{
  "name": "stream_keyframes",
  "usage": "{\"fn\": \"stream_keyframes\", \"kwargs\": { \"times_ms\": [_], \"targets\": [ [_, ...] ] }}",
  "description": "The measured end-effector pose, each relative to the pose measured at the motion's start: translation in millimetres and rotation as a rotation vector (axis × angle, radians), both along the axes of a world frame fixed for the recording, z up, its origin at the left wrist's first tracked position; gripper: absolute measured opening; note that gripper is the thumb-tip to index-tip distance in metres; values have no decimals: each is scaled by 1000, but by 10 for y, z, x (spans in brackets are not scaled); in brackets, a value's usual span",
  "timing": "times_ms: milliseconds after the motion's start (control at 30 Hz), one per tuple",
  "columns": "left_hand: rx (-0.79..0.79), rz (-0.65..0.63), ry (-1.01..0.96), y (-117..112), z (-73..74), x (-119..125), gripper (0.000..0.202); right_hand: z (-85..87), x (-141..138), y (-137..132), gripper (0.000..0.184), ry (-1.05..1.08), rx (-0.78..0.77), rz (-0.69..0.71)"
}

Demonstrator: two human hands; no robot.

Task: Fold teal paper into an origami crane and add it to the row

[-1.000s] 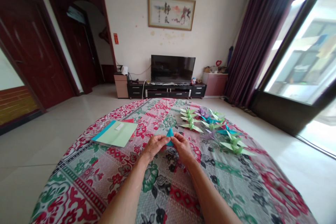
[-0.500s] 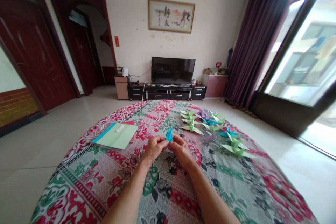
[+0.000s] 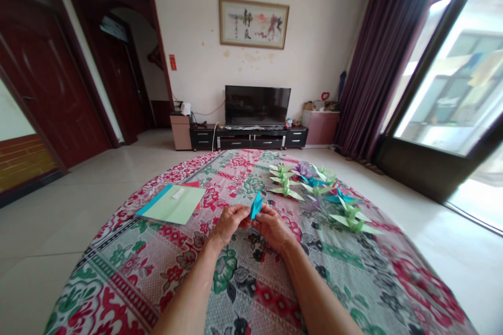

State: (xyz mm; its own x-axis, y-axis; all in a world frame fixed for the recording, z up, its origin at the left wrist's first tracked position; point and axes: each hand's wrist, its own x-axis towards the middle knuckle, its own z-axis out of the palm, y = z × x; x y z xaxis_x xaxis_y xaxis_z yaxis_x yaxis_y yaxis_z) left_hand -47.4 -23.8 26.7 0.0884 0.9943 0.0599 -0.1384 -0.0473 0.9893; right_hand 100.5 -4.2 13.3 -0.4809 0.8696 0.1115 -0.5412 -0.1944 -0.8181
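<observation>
Both my hands meet over the middle of a round table covered in a red, green and grey floral cloth [image 3: 118,277]. My left hand [image 3: 228,224] and my right hand [image 3: 272,226] are each closed in a pinch on a small folded blue paper piece [image 3: 257,204], which sticks up narrow and upright between the fingertips. A stack of coloured paper sheets [image 3: 173,203], pale green on top with blue and red edges showing, lies to the left of my hands.
Several finished paper cranes [image 3: 319,192] in green, blue and purple lie in rows on the right half of the table. Beyond the table are a tiled floor, a TV [image 3: 257,105] on a low cabinet, dark wooden doors at left and a curtained window at right.
The blue paper piece went from a wider triangle to a narrow upright strip between my fingers. My hands stayed in place, shifting slightly lower in view.
</observation>
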Motion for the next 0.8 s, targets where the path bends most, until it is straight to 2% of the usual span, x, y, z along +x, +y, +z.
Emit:
{"fn": "stream_keyframes", "kwargs": {
  "times_ms": [333,500,667,800],
  "targets": [
    [29,-50,-5,-3,-1,-30,29,-35,43,6,25,25,-28,88],
    [48,2,-24,7,12,-2,27,-47,43,-3,27,5,-41,87],
    [136,83,-3,40,8,26,18,-48,8,-6,26,7,-57,25],
    [176,110,160,44,22,9,11,-46,-26,2,26,-30,-43,-55]
  ]
}}
